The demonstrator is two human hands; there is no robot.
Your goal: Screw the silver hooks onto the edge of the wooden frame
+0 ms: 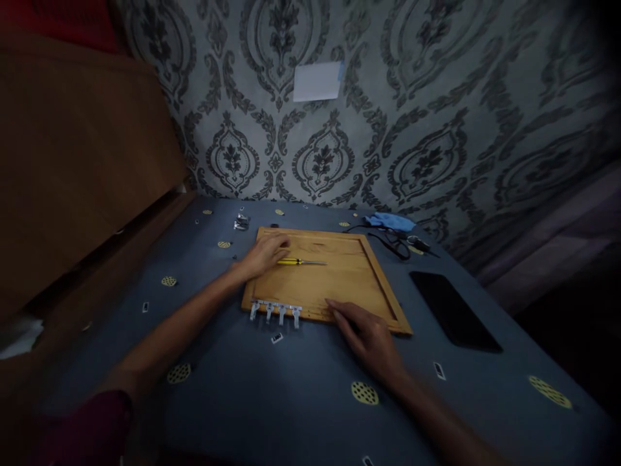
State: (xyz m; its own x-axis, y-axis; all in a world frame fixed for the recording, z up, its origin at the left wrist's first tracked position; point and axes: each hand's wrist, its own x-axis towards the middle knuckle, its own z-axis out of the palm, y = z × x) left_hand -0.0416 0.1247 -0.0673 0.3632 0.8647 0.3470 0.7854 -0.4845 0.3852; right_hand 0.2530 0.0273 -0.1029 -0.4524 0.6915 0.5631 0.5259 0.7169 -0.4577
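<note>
A wooden panel (320,278) with a raised frame lies flat on the cloth-covered surface. My left hand (264,255) rests over the panel's left side, fingers stretched toward its middle. Beside that hand, a screwdriver (295,261) with a yellow and black handle lies on the panel, its shaft pointing right; the handle's rear end is partly hidden. At the near edge my right hand (366,330) touches the wood with fingers extended and a little apart; nothing shows in them. Several metal hinges (275,312) sit in a row along the near left edge, their arms hanging over it.
More metal hinge parts (241,222) lie behind the panel at left. To the right are a black phone or tablet-like slab (453,310), a dark cable (392,246) and a blue cloth (391,222). A wooden cabinet (87,142) stands left; a patterned wall (320,142) rises behind.
</note>
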